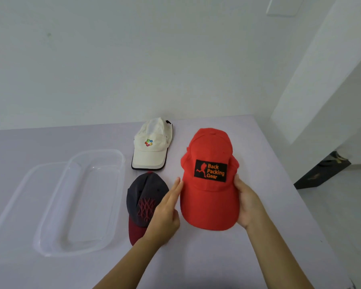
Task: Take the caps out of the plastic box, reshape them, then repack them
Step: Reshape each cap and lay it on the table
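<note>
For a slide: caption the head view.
Right hand grips red cap, left hand touches it; white cap, dark cap, box nearby.

A narrow strip of surface point(217, 257) is running between the open-topped plastic box point(117, 197) and the dark cap point(146, 195). The left hand point(165, 217) is filling the gap between the dark cap and the red cap point(209, 195). The white cap point(152, 147) is crowding the far edge by the wall point(133, 69). A wide band of surface is lying open nearest the person.
</note>
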The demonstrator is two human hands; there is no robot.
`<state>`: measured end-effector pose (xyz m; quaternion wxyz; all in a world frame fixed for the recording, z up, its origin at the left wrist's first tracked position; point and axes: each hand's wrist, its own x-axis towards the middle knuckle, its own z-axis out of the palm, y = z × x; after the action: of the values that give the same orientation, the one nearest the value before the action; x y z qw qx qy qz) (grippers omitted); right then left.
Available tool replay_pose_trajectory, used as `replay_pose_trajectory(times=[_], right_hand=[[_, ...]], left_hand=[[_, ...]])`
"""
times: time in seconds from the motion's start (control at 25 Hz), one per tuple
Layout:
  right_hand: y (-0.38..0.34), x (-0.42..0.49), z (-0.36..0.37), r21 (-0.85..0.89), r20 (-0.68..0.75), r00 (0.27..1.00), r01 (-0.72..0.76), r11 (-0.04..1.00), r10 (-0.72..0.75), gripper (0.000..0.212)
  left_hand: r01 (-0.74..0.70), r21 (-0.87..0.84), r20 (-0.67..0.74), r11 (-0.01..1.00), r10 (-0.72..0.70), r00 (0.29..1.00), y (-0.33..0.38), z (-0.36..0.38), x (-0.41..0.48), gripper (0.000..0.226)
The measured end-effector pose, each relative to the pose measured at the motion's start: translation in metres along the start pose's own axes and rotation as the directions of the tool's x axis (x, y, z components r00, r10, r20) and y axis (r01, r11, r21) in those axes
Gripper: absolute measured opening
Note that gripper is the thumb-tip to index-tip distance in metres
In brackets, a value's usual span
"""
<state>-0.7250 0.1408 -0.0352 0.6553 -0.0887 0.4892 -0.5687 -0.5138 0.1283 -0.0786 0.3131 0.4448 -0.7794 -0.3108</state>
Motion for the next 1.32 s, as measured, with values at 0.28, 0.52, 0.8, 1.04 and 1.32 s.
replay_pose_trajectory(times=[0.28,0.52,0.8,1.04,1.32], right_hand=[[0.001,-0.012,-0.002,-0.261,0.117,0.989,0.113,0.959,-0.085,0.036],[0.006,-0.014,0.009,-0.47,0.038,0.965,0.245,0.848,-0.259,0.027],[0.0,-0.02,0.028,-0.68,0.305,0.875,0.477,0.557,-0.377,0.068],[-0.006,-0.013,0.043,-0.594,0.228,0.844,0.515,0.618,-0.485,0.038],[0.001,-0.011,0.045,-0.696,0.322,0.745,0.605,0.388,-0.585,0.039]], left_hand=[[0.447,-0.693,0.233,0.566,-0.411,0.881,0.035,-0.06,0.076,0.05],[0.422,-0.634,0.322,0.648,-0.275,0.906,0.042,-0.07,0.077,0.035],[0.396,-0.479,0.402,0.783,-0.205,0.892,0.057,-0.077,0.08,0.029],[0.478,-0.368,0.408,0.798,-0.323,0.854,0.06,-0.066,0.083,0.029],[0.571,-0.392,0.516,0.721,-0.342,0.786,0.055,-0.069,0.085,0.035]])
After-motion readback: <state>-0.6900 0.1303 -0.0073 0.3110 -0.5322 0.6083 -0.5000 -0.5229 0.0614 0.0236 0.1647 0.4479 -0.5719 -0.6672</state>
